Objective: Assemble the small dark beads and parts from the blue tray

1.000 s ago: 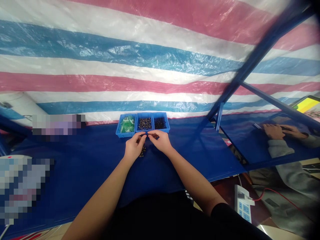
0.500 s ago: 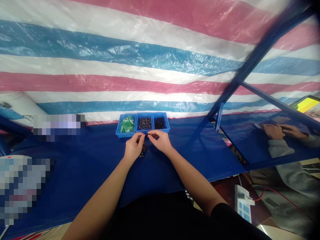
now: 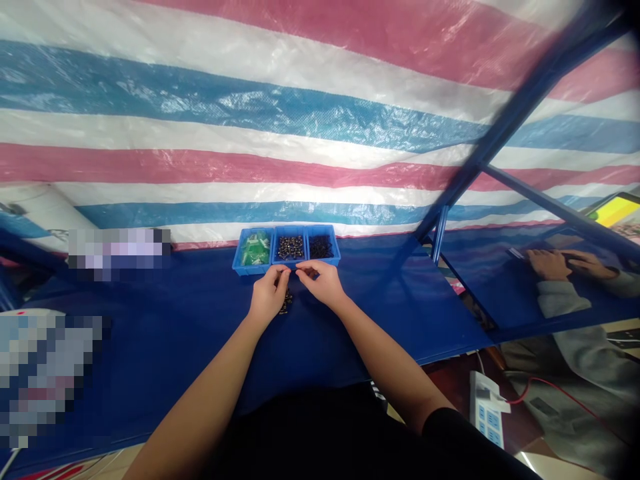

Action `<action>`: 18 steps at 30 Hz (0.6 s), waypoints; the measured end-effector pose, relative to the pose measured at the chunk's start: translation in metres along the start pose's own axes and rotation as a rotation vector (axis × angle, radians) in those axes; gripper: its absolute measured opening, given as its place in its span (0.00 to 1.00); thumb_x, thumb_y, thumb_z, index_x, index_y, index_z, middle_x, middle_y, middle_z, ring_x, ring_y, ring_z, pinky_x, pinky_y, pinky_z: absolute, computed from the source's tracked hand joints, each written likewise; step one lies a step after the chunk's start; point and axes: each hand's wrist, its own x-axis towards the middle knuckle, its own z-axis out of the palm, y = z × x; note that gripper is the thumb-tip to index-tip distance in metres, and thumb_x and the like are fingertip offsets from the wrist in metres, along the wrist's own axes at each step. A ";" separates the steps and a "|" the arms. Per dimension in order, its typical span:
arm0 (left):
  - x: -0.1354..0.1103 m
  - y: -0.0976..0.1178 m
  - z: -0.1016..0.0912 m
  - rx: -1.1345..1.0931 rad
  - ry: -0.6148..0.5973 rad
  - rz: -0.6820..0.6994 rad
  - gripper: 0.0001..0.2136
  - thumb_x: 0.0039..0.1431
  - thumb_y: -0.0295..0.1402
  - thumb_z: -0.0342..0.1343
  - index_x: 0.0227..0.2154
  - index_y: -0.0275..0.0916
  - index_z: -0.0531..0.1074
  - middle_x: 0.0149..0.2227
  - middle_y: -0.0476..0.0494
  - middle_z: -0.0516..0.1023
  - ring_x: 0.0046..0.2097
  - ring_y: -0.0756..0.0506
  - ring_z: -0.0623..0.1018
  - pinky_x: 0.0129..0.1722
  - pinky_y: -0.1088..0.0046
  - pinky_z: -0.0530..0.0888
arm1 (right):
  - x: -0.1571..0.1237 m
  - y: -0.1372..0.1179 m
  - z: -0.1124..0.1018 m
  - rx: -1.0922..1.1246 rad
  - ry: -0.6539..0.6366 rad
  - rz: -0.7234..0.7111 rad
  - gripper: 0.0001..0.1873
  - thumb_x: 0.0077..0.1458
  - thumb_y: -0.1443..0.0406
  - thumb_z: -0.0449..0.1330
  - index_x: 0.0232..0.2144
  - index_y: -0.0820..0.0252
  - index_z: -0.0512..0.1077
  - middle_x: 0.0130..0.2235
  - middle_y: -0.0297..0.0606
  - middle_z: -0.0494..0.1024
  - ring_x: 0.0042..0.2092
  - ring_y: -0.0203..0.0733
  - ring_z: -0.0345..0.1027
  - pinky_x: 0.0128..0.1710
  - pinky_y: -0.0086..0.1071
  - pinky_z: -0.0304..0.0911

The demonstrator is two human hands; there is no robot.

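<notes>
My left hand (image 3: 269, 291) is closed in a pinch just in front of the blue bins, with thumb and fingertips together. Facing it, my right hand (image 3: 321, 283) also pinches, its fingertips a small gap away from the left ones. Whatever the fingers hold is too small to make out. Beside my left hand, partly hidden by it, lies a small pile of brass-and-black metal parts (image 3: 286, 303) on the table. Behind the hands, the middle blue bin holds similar metal parts (image 3: 291, 247), the right one small black parts (image 3: 321, 246), the left one green-and-white pieces (image 3: 256, 247).
The blue table (image 3: 175, 347) runs up to a striped tarp (image 3: 250, 160). At right stand a blue metal frame (image 3: 465, 170), another person's hands (image 3: 550, 264) at a neighbouring table, and a power strip (image 3: 487, 410) below. Blurred-out items lie at left.
</notes>
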 end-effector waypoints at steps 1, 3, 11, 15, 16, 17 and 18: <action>0.000 0.001 0.000 0.000 -0.002 0.002 0.13 0.63 0.43 0.48 0.40 0.40 0.70 0.24 0.51 0.75 0.26 0.50 0.75 0.29 0.76 0.70 | 0.000 -0.001 0.000 0.000 -0.001 -0.003 0.10 0.54 0.63 0.60 0.38 0.58 0.77 0.34 0.37 0.81 0.33 0.38 0.74 0.33 0.30 0.70; 0.000 0.002 -0.001 -0.006 -0.007 0.010 0.13 0.64 0.43 0.47 0.39 0.40 0.70 0.23 0.51 0.74 0.26 0.50 0.75 0.30 0.76 0.70 | 0.000 -0.002 -0.001 0.003 -0.001 -0.011 0.10 0.54 0.63 0.60 0.38 0.58 0.77 0.34 0.37 0.81 0.33 0.38 0.74 0.33 0.30 0.70; -0.001 0.004 0.000 -0.025 -0.012 0.015 0.13 0.62 0.43 0.50 0.43 0.41 0.69 0.24 0.53 0.74 0.25 0.50 0.75 0.30 0.76 0.70 | 0.000 -0.002 -0.001 -0.002 0.012 0.008 0.10 0.54 0.63 0.60 0.37 0.57 0.77 0.35 0.38 0.81 0.33 0.39 0.74 0.34 0.31 0.71; -0.001 0.004 -0.001 -0.017 -0.010 0.004 0.12 0.63 0.42 0.47 0.40 0.41 0.70 0.23 0.52 0.74 0.25 0.50 0.74 0.29 0.77 0.69 | -0.001 -0.003 0.000 0.001 0.001 0.006 0.10 0.54 0.63 0.60 0.38 0.57 0.77 0.34 0.37 0.81 0.33 0.39 0.74 0.34 0.31 0.72; -0.001 0.004 -0.001 -0.010 -0.008 0.005 0.12 0.64 0.41 0.47 0.39 0.41 0.70 0.23 0.52 0.74 0.25 0.51 0.74 0.29 0.77 0.69 | -0.001 -0.004 0.000 0.006 -0.001 0.003 0.10 0.54 0.63 0.60 0.38 0.57 0.77 0.34 0.37 0.81 0.33 0.39 0.75 0.35 0.31 0.72; -0.001 0.004 -0.001 -0.003 -0.006 0.006 0.12 0.64 0.41 0.47 0.38 0.40 0.70 0.23 0.52 0.73 0.26 0.51 0.74 0.29 0.77 0.69 | -0.001 -0.004 0.000 0.013 -0.003 -0.002 0.10 0.54 0.63 0.60 0.38 0.57 0.77 0.34 0.37 0.81 0.33 0.39 0.75 0.35 0.31 0.72; -0.001 0.004 -0.001 0.001 -0.003 0.008 0.12 0.64 0.41 0.46 0.38 0.40 0.70 0.23 0.52 0.73 0.26 0.51 0.74 0.30 0.76 0.69 | -0.001 -0.005 -0.001 0.019 -0.005 -0.009 0.10 0.54 0.63 0.60 0.38 0.57 0.77 0.34 0.37 0.81 0.33 0.39 0.74 0.35 0.31 0.71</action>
